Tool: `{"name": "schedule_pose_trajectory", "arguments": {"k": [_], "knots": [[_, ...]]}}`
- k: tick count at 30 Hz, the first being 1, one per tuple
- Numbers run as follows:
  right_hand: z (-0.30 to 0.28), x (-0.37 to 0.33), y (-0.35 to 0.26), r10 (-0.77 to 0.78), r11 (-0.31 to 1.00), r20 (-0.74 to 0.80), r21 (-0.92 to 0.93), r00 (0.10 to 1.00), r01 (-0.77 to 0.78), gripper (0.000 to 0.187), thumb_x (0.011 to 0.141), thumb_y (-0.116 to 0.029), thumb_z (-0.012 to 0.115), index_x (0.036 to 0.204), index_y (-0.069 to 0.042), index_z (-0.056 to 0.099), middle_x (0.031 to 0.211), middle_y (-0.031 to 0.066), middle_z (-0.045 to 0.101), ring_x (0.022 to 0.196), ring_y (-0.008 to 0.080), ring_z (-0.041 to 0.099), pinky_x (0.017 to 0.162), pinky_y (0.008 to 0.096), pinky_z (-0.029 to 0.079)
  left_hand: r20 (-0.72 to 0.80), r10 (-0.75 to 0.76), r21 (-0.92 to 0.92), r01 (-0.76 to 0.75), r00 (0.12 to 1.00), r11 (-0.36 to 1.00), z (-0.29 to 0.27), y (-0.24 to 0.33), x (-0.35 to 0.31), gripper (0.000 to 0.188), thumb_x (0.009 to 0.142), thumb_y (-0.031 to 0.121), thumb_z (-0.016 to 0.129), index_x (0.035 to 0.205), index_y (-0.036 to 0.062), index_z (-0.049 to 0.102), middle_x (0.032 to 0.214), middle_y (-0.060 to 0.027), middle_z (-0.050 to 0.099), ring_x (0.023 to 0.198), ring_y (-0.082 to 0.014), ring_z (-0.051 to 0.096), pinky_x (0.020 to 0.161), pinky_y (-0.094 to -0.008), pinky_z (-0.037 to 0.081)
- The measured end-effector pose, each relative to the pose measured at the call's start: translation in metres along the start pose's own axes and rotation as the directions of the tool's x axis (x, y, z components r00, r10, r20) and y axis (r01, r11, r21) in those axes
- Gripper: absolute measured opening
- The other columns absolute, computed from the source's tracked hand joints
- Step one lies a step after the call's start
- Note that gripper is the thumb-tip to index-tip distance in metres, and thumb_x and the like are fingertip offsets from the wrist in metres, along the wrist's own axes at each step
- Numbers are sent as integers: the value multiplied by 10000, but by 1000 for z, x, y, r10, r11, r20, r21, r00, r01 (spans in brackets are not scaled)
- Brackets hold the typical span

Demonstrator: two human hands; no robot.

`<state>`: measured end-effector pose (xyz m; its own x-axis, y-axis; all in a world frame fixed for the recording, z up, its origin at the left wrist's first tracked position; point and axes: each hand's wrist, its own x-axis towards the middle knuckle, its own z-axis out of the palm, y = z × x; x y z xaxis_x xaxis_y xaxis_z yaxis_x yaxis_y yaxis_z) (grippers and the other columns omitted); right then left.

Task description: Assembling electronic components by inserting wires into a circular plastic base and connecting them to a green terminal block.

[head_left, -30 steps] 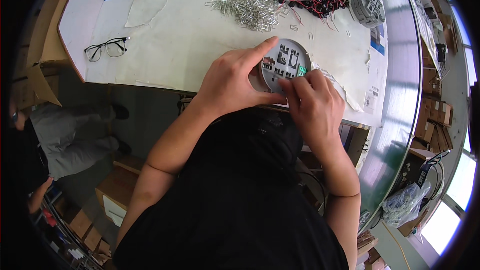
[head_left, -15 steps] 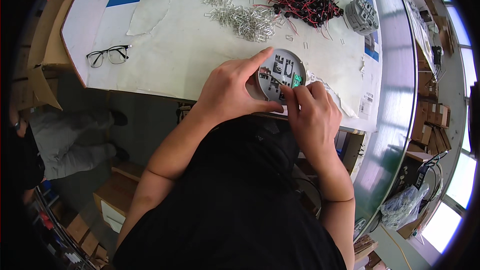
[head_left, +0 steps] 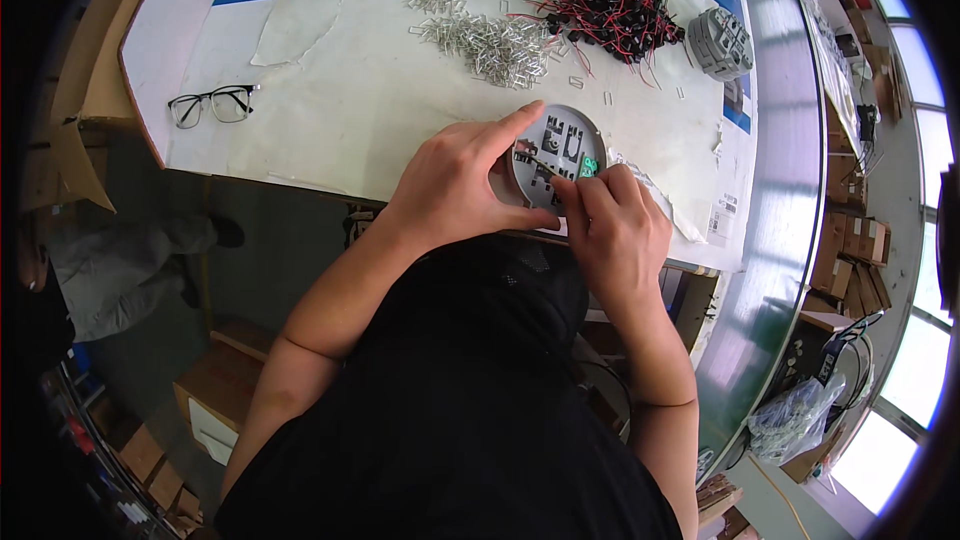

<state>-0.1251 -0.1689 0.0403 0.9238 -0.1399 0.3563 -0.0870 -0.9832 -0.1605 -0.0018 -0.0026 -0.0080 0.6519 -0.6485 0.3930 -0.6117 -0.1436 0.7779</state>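
Holding gray disc (head_left: 560, 153) at white table (head_left: 370, 110) beside carton (head_left: 100, 70).

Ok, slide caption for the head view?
Left hand holds a round grey housing, right hand over its near side; silvery clips and red-wired black parts lie beyond.

Round grey housing (head_left: 553, 158) in the left hand (head_left: 455, 178), right hand (head_left: 620, 227) beside its green part (head_left: 588, 167).

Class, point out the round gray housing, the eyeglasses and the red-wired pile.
Round gray housing (head_left: 562, 160), head view: slotted face, near its middle.
Eyeglasses (head_left: 230, 106), head view: right-hand lens.
Red-wired pile (head_left: 620, 12), head view: heap's middle.
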Motion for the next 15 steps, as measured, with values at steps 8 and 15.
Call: {"name": "schedule_pose_trajectory", "arguments": {"k": [8, 15], "knots": [[-4, 5, 1, -11, 994, 36, 110, 999, 7, 299, 949, -278, 784, 749, -99, 652, 743, 53, 587, 628, 263, 627, 533, 416, 483, 60, -58, 23, 56, 997, 998, -7, 4, 0, 1017, 629, 461, 981, 1476, 50, 595, 979, -125, 730, 880, -314, 705, 832, -426, 574], [-21, 21, 18, 36, 977, 331, 187, 943, -103, 317, 976, -264, 751, 763, -57, 640, 711, 114, 646, 610, 355, 639, 547, 464, 486, 93, -74, 24, 72, 993, 997, -9, 7, 1, 1027, 630, 452, 978, 1491, 57, 581, 997, -124, 731, 921, -334, 712, 861, -441, 572]]}}
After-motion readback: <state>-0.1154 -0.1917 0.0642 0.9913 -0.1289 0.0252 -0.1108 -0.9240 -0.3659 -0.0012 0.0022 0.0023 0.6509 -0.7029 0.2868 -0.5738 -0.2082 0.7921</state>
